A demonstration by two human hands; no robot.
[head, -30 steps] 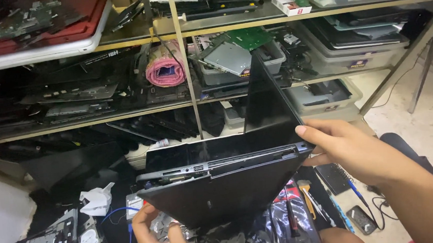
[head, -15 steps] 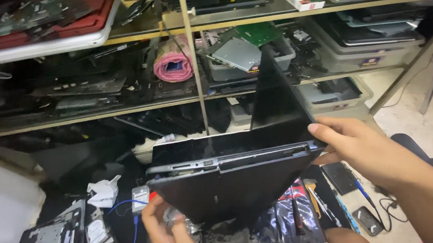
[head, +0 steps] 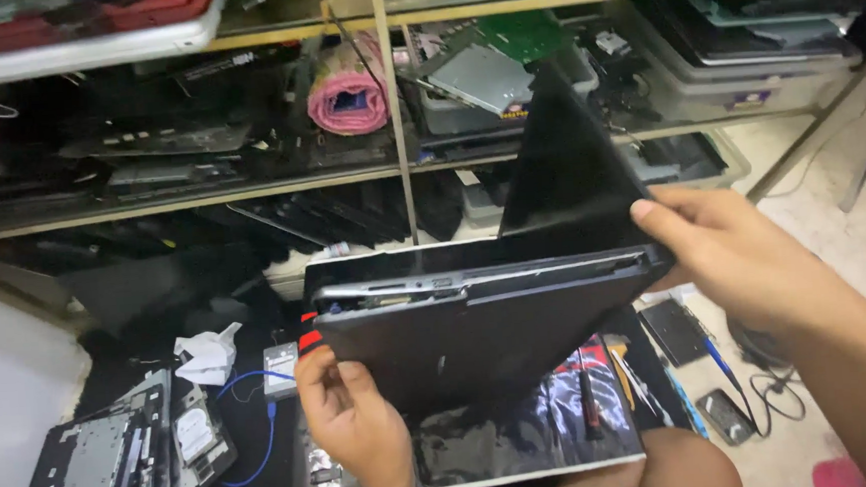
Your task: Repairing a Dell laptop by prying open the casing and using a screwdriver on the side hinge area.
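- My right hand (head: 744, 254) grips the black laptop (head: 478, 321) at its right hinge corner.
- My left hand (head: 354, 419) pinches the lower left corner.
- Laptop held between both, long axis left-right, above the plastic sheet (head: 525, 438).
- Shelves (head: 249, 190) behind.

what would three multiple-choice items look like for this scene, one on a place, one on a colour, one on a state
1. Where does the right hand grip the black slim laptop?
A. its right corner
B. its left edge
C. its underside centre

2. What colour is the rolled-up mat on the shelf?
A. green
B. pink
C. white

3. How is the laptop placed?
A. flat on the floor
B. stowed on the shelf
C. held up in the air by both hands

Answers: 1 A, the fingers wrap the right corner by the hinge. 2 B, the roll is pink. 3 C, the left hand supports its lower left edge while the right hand holds the other side, above the cluttered floor.
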